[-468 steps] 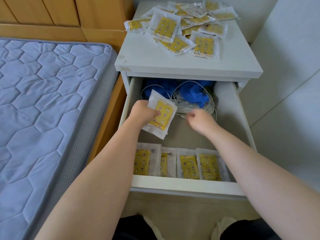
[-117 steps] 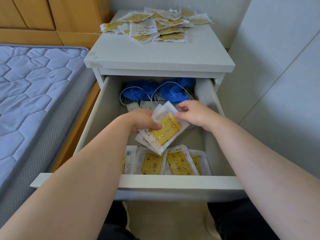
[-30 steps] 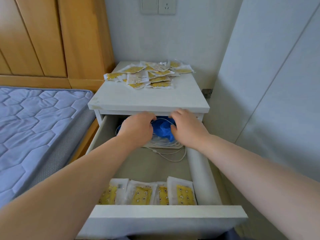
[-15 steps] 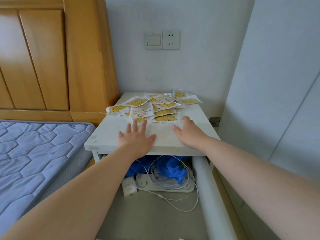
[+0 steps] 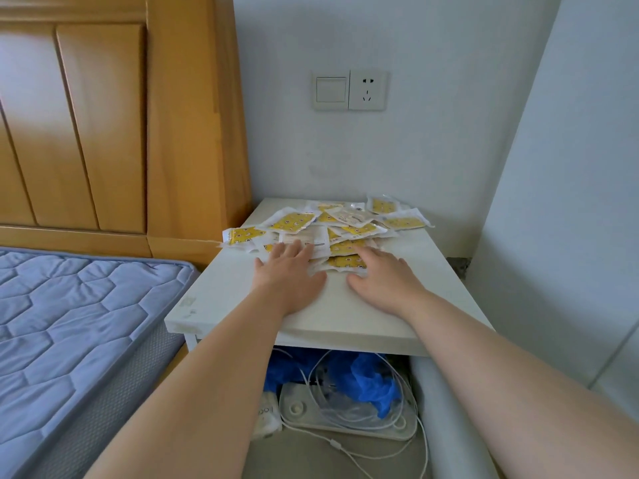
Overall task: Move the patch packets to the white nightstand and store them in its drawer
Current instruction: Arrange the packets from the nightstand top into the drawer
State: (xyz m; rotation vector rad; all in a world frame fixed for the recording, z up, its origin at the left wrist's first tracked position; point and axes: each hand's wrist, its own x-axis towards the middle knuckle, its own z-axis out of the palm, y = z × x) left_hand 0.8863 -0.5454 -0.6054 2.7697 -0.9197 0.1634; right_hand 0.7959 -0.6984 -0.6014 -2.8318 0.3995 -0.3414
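Several yellow-and-white patch packets (image 5: 345, 223) lie in a loose pile at the back of the white nightstand top (image 5: 425, 281). My left hand (image 5: 288, 276) lies flat on the top, its straight fingertips reaching the near edge of the pile. My right hand (image 5: 385, 276) lies flat beside it, fingers touching the front packets. Neither hand holds a packet. Below the top, the drawer (image 5: 446, 409) stands pulled out; its front part and the packets stored there are out of view.
At the back of the drawer lie blue plastic (image 5: 370, 378), a white device (image 5: 345, 414) and white cables. A blue quilted mattress (image 5: 69, 326) and wooden headboard (image 5: 103, 126) stand on the left. A white wall panel (image 5: 570, 236) closes the right; a wall socket (image 5: 349, 89) is above.
Both hands came up out of the drawer onto the nightstand top and slid forward to the packet pile. The view tilted up, so the drawer's front dropped out of sight.
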